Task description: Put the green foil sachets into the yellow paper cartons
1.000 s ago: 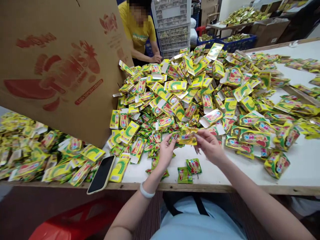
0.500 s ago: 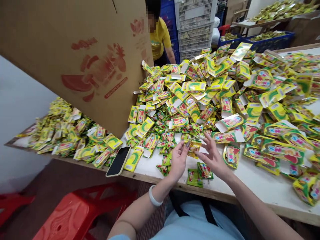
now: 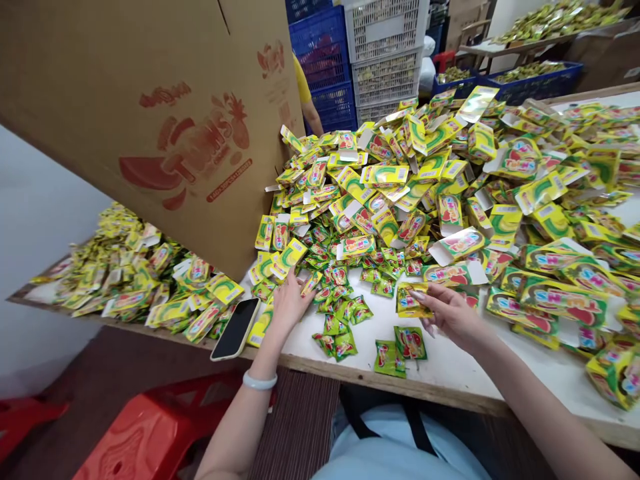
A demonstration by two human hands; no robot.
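While the right hand (image 3: 450, 313) pinches a small yellow sachet bundle (image 3: 410, 300) between thumb and fingers, holding it just above the white table (image 3: 460, 373), the left hand (image 3: 290, 300) lies spread out, fingers loosely apart, flat on the edge of the heap of flattened cartons (image 3: 280, 257) beside it. That left hand grasps nothing; its fingertips touch a yellow carton and the small green sachets (image 3: 340, 313) scattered just to its right. A pale bangle (image 3: 260, 381) circles the left wrist.

The bundle in the right hand sits at the near edge of the big pile of yellow and green cartons (image 3: 450, 180), which covers most of the table. Two loose sachets (image 3: 400, 350) lie on the bare tabletop near the front edge, between the two hands and closer to the right one. A black phone (image 3: 236, 328) rests face up at the table's edge, just left of the left hand, partly overhanging.

A large brown cardboard box (image 3: 150, 120) with red printing leans over the left part of the table, with another heap of cartons (image 3: 125, 280) below it. Behind it, a yellow sleeve (image 3: 303, 83) of another person shows, next to stacked crates (image 3: 385, 60). Red stools (image 3: 145, 433) stand below the table.
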